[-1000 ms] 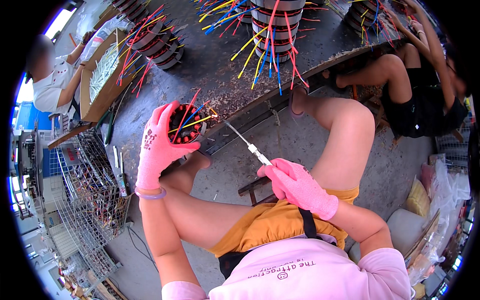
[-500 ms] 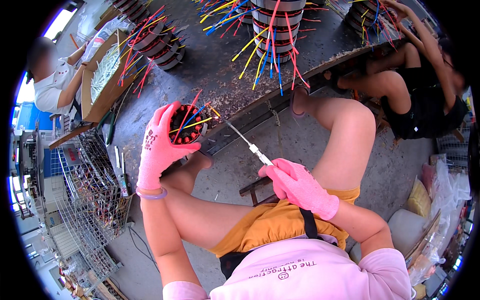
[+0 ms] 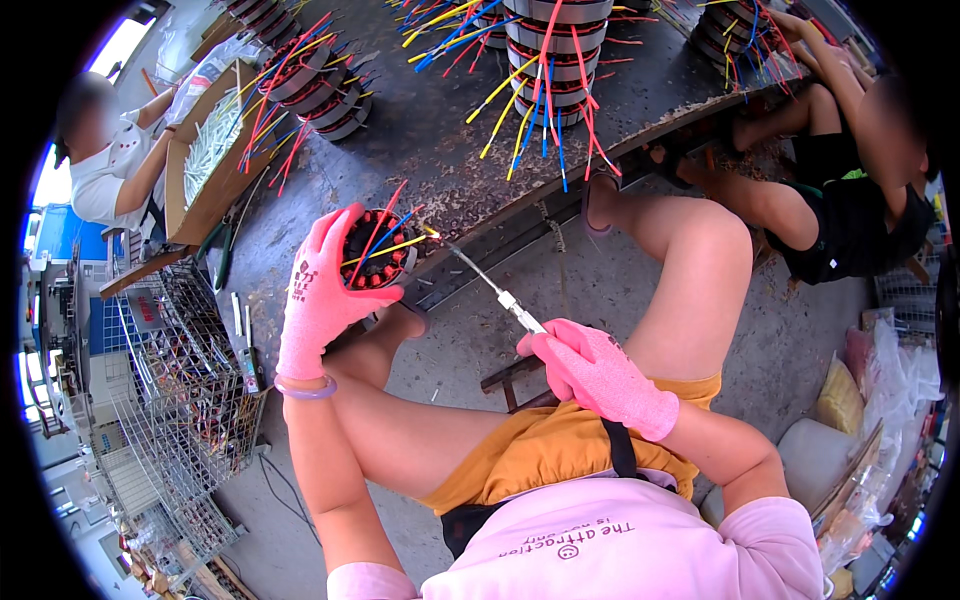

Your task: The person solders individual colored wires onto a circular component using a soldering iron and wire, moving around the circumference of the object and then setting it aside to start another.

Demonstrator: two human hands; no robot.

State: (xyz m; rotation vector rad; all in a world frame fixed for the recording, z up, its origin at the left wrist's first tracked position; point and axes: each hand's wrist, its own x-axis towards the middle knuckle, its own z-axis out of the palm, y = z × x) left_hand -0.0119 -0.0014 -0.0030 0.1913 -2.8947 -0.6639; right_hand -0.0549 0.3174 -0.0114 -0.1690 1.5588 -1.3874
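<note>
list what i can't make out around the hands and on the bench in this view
- Head view: the left side of the wound ring, covered by the left hand.
- Head view: the rear of the white tool, hidden inside the right hand.
- Head view: whether the tool's tip touches the bright spot; glare and small size obscure it.
- Head view: the top of the tall stack, cut off by the upper edge.

Left hand (image 3: 322, 280) and right hand (image 3: 595, 372) in matt, knitted-looking cloth gloves (image 3: 640, 403); torch tube (image 3: 480, 272) of smooth metal; counter (image 3: 430, 150) rough and patchily worn; box (image 3: 222, 190) of matt cardboard; glossy, crinkled plastic sheeting (image 3: 893, 385).
</note>
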